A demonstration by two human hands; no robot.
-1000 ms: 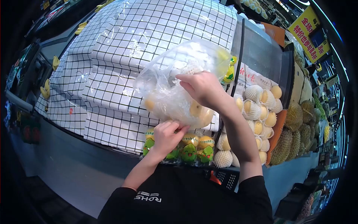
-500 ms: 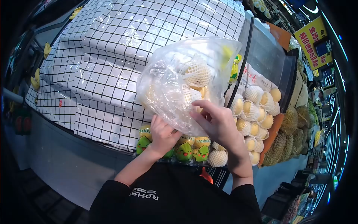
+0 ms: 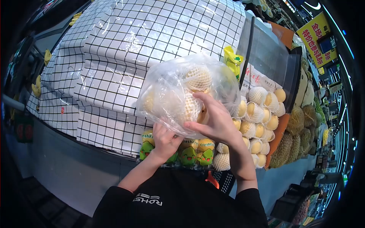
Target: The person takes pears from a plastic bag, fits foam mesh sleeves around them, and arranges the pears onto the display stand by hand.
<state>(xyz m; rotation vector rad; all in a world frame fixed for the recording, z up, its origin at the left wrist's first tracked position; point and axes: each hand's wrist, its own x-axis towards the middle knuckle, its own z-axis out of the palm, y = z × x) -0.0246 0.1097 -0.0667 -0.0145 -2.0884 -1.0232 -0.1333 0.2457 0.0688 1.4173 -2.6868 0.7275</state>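
The clear bag (image 3: 167, 81) lies just beyond the left hand (image 3: 165, 141), grip unclear, and against the right hand (image 3: 219, 122), opened wide

Fisheye view: black vignette at the corners, straight edges bowed near the rim. Exposure OK mid-frame; floor and left side dim. Overhead light strips at right show as thin bright lines. White glare streaks on the checkered cloth (image 3: 110, 72) and clear bag (image 3: 171, 81). Far shelves at right soft, small detail unreadable.

Head-worn view; faces forward, down
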